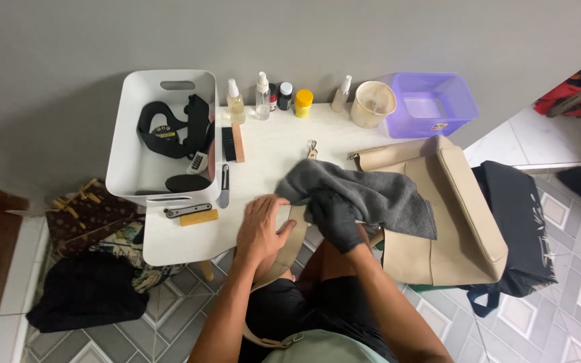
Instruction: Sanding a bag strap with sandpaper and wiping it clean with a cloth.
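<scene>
Beige strap (295, 235) at table edge (183, 254) | left hand (261, 228) flat on it | gloved right hand (336, 218) gripping grey cloth (378, 191)

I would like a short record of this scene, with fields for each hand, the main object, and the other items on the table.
left hand: bare, flat on the beige strap
right hand: in a black glove, gripping the grey cloth against the strap
main object: beige bag, lying on the white table
other items: white basket, spray bottles, purple tub, brush
</scene>
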